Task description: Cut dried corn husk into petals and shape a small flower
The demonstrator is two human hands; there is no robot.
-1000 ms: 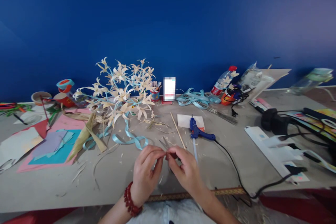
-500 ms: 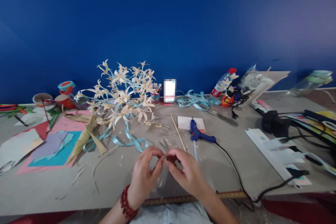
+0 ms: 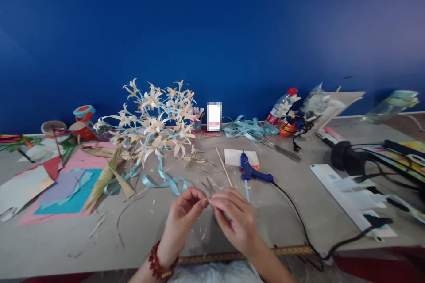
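Note:
Over the front middle of the table, my left hand [image 3: 187, 212] and my right hand [image 3: 234, 216] meet at the fingertips. My left thumb and index finger pinch a tiny pale piece, too small to name. The right fingertips press against the same spot, and whatever they grip is mostly hidden. Just beyond my hands lie scissors [image 3: 208, 184], partly covered, and a thin wooden stick [image 3: 224, 167]. A blue hot glue gun [image 3: 254, 170] rests to the right, its nozzle on a white card [image 3: 232, 156].
A bunch of pale husk flowers [image 3: 156, 119] with blue stems stands back left. Coloured paper [image 3: 63, 203] and dried husks [image 3: 102, 181] lie left. Blue ribbon [image 3: 245, 128] and a tilted bottle [image 3: 282, 106] are behind. A power strip [image 3: 352, 199] and the glue gun's cord [image 3: 295, 212] occupy the right.
My right hand has turned so its back shows more, with its fingers straighter and closer together. The left hand keeps its pinch, its wrist shifted slightly left and down.

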